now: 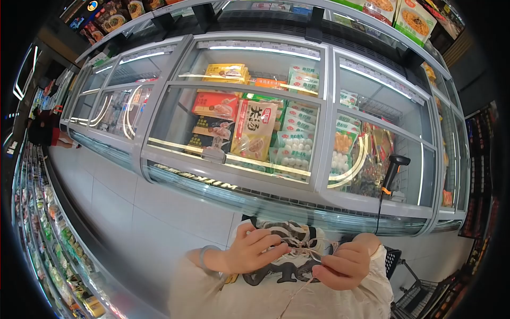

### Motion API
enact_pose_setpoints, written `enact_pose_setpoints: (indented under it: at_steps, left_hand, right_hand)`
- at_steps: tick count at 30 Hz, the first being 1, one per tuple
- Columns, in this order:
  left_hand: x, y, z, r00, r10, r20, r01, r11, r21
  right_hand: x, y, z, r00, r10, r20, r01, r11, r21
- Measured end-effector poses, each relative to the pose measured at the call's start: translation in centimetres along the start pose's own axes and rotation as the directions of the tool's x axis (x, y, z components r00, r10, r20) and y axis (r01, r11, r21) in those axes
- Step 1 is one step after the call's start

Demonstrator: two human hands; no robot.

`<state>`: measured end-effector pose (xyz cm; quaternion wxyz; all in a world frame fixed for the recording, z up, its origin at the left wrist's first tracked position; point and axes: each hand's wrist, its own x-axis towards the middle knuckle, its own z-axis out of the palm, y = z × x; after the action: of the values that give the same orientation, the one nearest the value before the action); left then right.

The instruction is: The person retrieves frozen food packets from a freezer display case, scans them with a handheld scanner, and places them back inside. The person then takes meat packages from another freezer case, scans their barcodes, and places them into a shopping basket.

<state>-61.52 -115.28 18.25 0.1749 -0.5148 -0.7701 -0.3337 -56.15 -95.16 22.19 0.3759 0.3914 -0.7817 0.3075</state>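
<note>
Thin tangled string [305,249] stretches between my two hands in front of a light printed shirt. My left hand [255,250], with a band round its wrist, pinches the string at its left side. On the other side my right hand [345,264] has its fingers curled round the string. One strand hangs down below the hands. A black handheld scanner [394,173] with a cord lies on the freezer glass, up and to the right of my right hand.
Glass-topped freezers [239,183] with packaged food stand ahead. Shelves of packets [50,239] run along the left, where a person [47,130] is partly visible. A shopping cart [425,290] is at the lower right. Tiled floor [114,199] shows between.
</note>
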Motion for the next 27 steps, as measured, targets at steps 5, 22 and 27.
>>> enact_pose_setpoints:
  at_steps: [5, 22, 27]
  left_hand:
    - [0.4, -0.1, -0.6, 0.999, 0.03, -0.025, -0.03, 0.999, -0.017]
    - [0.4, -2.3, -4.3, 0.99, 0.075, 0.121, 0.017, 0.781, -0.624]
    - [2.4, -3.0, -9.0, 0.989, 0.146, -0.001, -0.097, 0.649, -0.754]
  right_hand:
    - [-0.1, 0.4, -1.1, 0.999, -0.043, -0.022, 0.045, 0.989, 0.143]
    - [-1.8, -1.0, -2.9, 0.973, 0.131, -0.188, -0.089, 0.972, 0.216]
    - [-0.6, -0.6, -2.4, 0.911, 0.131, -0.392, 0.029, 0.925, 0.378]
